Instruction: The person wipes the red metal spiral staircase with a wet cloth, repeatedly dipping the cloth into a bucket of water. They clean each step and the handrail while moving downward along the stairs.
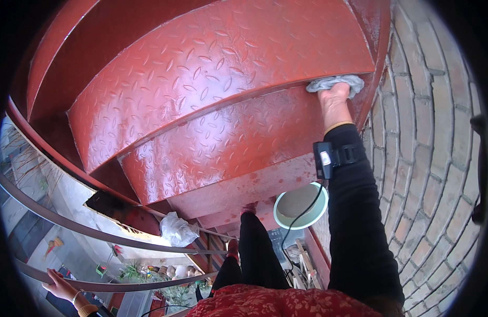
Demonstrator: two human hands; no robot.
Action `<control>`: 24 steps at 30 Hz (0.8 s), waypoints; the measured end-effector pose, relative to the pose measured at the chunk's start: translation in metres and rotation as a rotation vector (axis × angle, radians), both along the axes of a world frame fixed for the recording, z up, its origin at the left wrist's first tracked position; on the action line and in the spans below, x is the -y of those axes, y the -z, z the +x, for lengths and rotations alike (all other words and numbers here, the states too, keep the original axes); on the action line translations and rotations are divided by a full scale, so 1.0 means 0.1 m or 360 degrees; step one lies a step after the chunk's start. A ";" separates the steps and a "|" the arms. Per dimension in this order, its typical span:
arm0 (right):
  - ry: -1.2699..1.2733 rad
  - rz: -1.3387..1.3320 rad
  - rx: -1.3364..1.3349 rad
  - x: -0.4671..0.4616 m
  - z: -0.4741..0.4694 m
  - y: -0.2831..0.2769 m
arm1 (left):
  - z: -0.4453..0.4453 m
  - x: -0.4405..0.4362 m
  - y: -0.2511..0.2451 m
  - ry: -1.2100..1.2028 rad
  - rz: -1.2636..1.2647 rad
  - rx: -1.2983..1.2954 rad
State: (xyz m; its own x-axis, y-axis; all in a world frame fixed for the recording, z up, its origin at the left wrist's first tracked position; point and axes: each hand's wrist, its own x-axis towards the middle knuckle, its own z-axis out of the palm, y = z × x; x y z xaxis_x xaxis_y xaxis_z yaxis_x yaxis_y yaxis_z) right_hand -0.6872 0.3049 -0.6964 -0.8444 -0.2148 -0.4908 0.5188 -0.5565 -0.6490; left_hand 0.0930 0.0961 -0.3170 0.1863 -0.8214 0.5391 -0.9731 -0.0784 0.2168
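My right hand [336, 97] presses a wet grey cloth [327, 83] against the front edge of a red metal stair tread [212, 71], at its right end near the brick wall. The tread has a raised diamond pattern and looks shiny in places. At the lower left, my left hand [58, 284] is closed around the lower metal handrail [109, 286]. A pale green basin [324, 212] of murky grey water stands on the stairs below my right forearm. The lower tread [228, 138] also has wet-looking shine.
A brick wall [426, 158] runs along the right side. A crumpled clear plastic bag [178, 230] sits at the stairs' left edge. An upper rail [89, 232] curves on the left, above a courtyard with potted plants [133, 272]. A black cable [303, 214] hangs from my right wrist device.
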 end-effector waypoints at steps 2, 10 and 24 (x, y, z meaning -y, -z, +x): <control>-0.0072 -0.0033 -0.0111 0.09 0.23 -0.14 | -0.02 0.00 0.01 0.0004 -0.0014 -0.0034; 0.0004 -0.0060 -0.0269 0.59 1.13 -0.57 | -0.06 -0.04 0.02 -0.0039 0.0064 0.0095; -0.0719 0.0605 0.0449 2.00 4.25 -0.71 | 0.39 0.06 0.11 0.0073 0.0019 0.0181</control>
